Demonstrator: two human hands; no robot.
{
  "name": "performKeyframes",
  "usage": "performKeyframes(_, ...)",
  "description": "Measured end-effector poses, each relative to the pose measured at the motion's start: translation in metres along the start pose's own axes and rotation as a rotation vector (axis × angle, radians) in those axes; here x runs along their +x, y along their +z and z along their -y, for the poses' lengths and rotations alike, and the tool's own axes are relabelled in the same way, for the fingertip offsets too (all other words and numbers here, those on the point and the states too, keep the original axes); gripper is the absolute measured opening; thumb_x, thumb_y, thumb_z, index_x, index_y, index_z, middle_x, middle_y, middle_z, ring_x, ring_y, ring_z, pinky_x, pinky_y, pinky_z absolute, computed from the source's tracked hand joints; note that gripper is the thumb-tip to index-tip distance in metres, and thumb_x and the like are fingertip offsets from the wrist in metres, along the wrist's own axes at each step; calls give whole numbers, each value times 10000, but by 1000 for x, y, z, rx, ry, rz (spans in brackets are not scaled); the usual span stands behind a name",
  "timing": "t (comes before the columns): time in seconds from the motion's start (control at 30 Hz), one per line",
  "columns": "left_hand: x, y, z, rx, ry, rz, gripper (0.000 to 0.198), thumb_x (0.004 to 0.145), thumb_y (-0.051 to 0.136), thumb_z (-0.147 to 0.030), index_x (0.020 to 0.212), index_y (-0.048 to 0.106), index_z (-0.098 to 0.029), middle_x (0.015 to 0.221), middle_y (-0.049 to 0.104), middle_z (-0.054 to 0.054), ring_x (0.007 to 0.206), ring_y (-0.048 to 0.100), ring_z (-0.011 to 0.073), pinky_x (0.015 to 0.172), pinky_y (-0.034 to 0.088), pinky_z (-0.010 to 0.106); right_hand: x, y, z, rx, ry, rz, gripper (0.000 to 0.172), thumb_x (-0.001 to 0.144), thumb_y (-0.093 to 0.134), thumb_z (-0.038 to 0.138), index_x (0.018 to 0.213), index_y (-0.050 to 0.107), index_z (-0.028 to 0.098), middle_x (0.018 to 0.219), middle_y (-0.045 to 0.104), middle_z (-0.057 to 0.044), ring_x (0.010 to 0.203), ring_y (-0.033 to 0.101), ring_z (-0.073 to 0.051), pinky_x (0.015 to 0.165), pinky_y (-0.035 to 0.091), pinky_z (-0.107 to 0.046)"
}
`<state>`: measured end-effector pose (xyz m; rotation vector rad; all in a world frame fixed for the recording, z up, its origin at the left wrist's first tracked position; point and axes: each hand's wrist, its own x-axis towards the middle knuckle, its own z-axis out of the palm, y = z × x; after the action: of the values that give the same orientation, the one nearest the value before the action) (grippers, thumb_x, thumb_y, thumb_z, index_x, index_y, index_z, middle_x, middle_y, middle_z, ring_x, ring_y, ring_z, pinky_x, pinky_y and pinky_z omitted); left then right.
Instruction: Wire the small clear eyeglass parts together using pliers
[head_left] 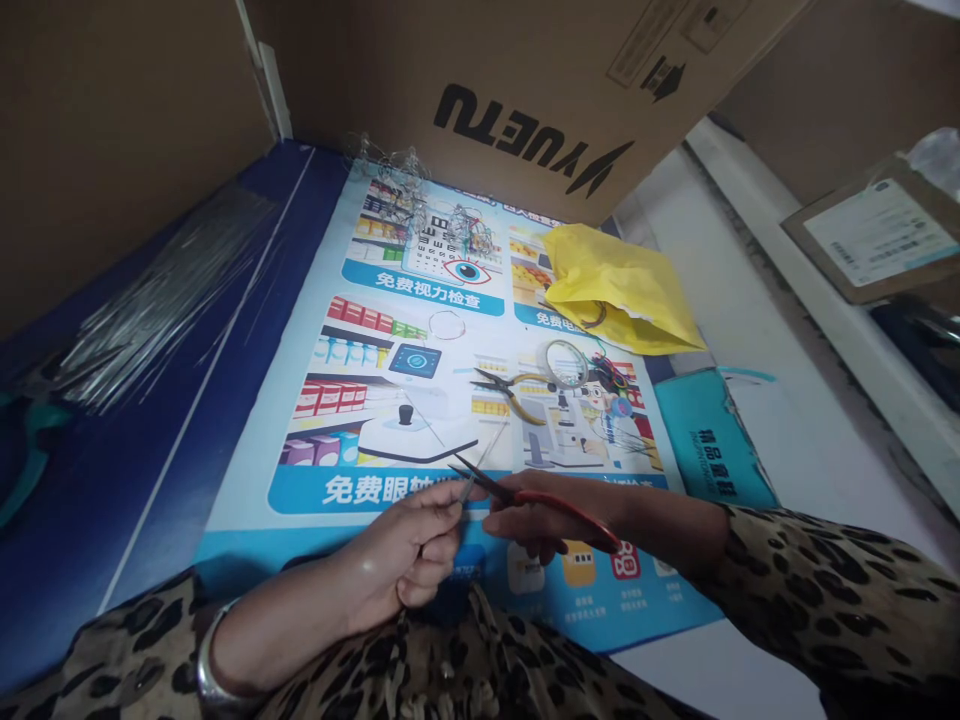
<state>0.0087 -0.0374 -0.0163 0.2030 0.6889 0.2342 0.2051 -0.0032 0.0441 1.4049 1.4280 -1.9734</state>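
My left hand (416, 545) is closed, its thumb and fingertips pinched on a thin wire (493, 447). The wire's lower part is hidden by the fingers. In my right hand (555, 497) is a pair of scissors (576, 512) with red handles and dark blades. The blades point left, slightly apart, and lie close to my left fingertips and the wire; whether they touch it I cannot tell. Beyond my hands, pliers (517, 397) with yellow handles rest on the printed poster sheet (247, 490). A small loop of thin wire (448, 324) lies farther off.
A bundle of thin straight wires (169, 300) lies on the blue surface at left. Tangled wire pieces (469, 235) sit at the back. At right are a wire coil (567, 364), coloured strands (616, 375), a yellow bag (630, 285) and a teal box (705, 435). A cardboard box (390, 60) walls the back.
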Motion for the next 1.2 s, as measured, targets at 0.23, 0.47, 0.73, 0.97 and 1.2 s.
performKeyframes(0.23, -2, -1, -1, 40, -3, 23, 143, 828, 456, -328, 950, 458, -252, 482, 224, -98, 359, 80, 22, 334, 27, 143, 3, 2, -2, -68, -65, 14, 413, 765, 472, 574, 765, 467, 161, 594, 511, 21, 519, 550, -94, 433, 413, -167)
performKeyframes(0.47, -3, -1, 0, 59, -26, -9, 90, 808, 474, -313, 855, 431, -247, 491, 237, -92, 367, 98, 25, 336, 28, 147, 3, 1, 2, -96, -128, 43, 387, 796, 443, 547, 734, 441, 165, 540, 448, 46, 481, 505, -73, 420, 393, -152)
performKeyframes(0.73, -2, 0, -3, 68, -32, 21, 127, 809, 475, -308, 922, 479, -249, 474, 166, -101, 370, 59, 30, 330, 21, 146, 8, 1, -1, -122, -78, -20, 268, 825, 427, 411, 730, 450, 162, 501, 393, 66, 402, 408, -43, 377, 350, -141)
performKeyframes(0.97, -2, 1, -2, 67, 3, 19, 156, 839, 436, -344, 924, 500, -231, 469, 168, -101, 357, 49, 25, 322, 25, 142, 13, 4, -5, -100, -121, -95, 151, 751, 446, 207, 798, 565, 126, 516, 391, 58, 433, 347, -37, 395, 293, -143)
performKeyframes(1.2, 0, -1, -1, 20, 8, 68, 141, 829, 459, -326, 917, 511, -229, 480, 171, -98, 358, 62, 26, 315, 37, 137, 13, 3, -6, -108, -119, -87, 203, 711, 417, 136, 848, 568, 135, 495, 363, 73, 417, 324, -36, 393, 262, -147)
